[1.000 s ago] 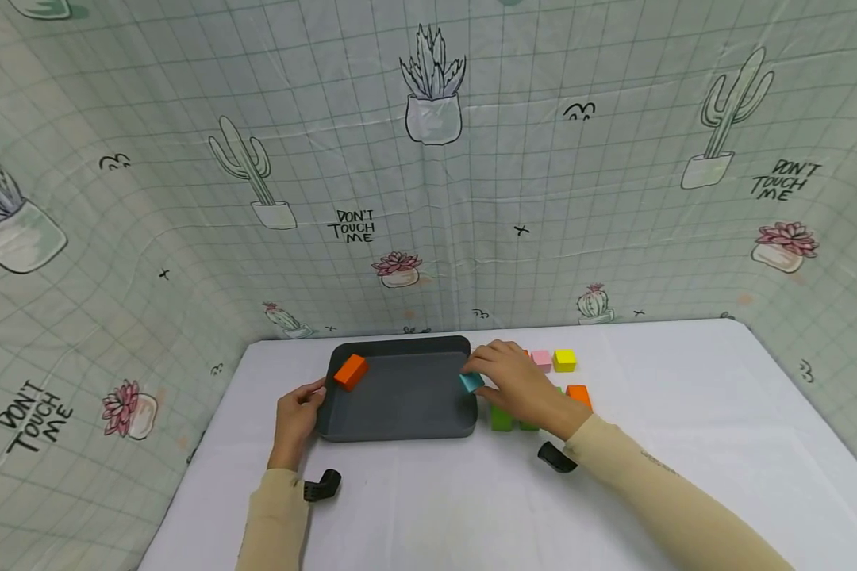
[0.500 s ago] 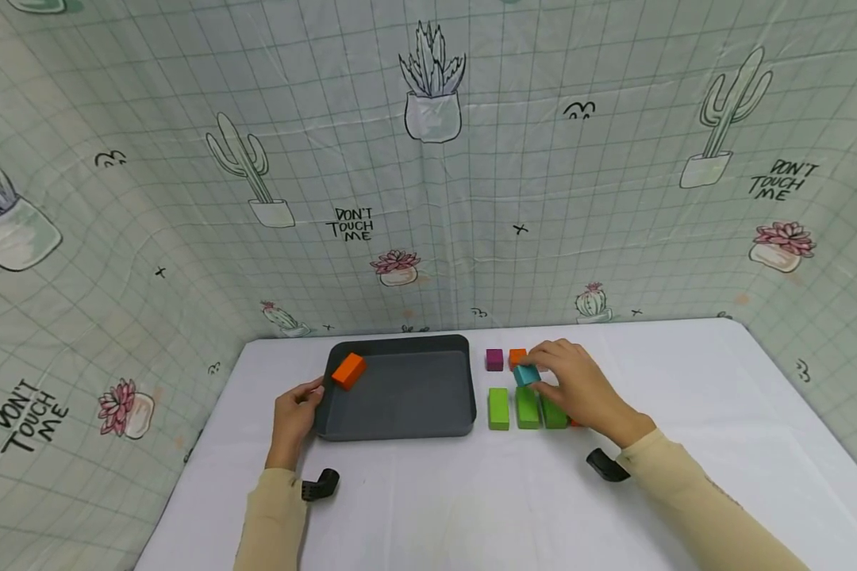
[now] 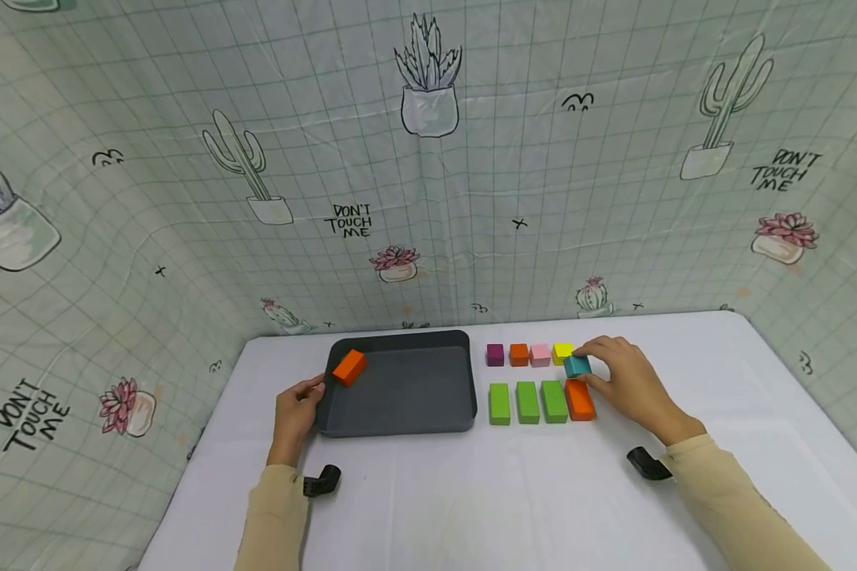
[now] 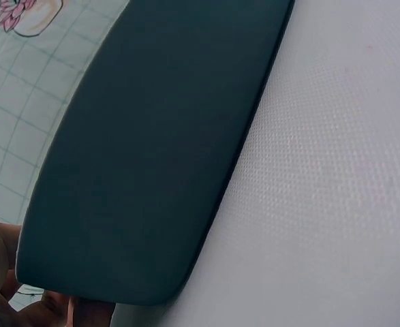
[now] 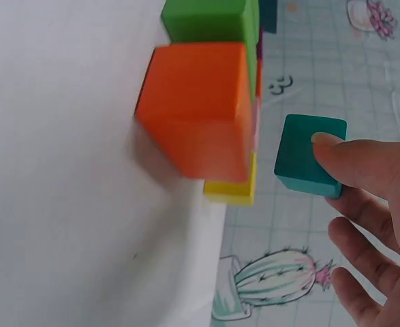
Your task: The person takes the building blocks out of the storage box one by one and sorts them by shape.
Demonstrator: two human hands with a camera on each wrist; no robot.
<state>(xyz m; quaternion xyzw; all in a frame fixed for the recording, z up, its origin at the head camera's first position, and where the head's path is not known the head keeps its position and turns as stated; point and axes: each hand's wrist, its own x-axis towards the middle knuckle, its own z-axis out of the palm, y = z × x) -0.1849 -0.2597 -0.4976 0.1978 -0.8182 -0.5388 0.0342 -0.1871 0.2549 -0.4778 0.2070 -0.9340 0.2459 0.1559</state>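
A teal cube point(image 3: 577, 365) is pinched between the thumb and fingers of my right hand point(image 3: 632, 387). In the right wrist view this cube point(image 5: 310, 155) is held up off the table, beside the orange block point(image 5: 200, 109) and the yellow cube point(image 5: 230, 191). My left hand point(image 3: 297, 412) grips the left edge of a dark grey tray point(image 3: 407, 396). The left wrist view shows the tray's side point(image 4: 145, 150), with fingers point(image 4: 50, 310) at its lower end. An orange block point(image 3: 350, 368) lies tilted inside the tray, near its upper left corner.
Right of the tray stand three green blocks point(image 3: 528, 403) and an orange block point(image 3: 580, 400) in a row. Behind them are purple point(image 3: 496, 355), orange point(image 3: 518, 354), pink point(image 3: 539, 355) and yellow point(image 3: 562, 353) cubes. A patterned cloth point(image 3: 428, 182) hangs behind the white table point(image 3: 457, 500).
My right hand has carried the teal cube rightward from the tray's right edge, past the row of cubes, to beside the yellow one. The left hand stays at the tray.
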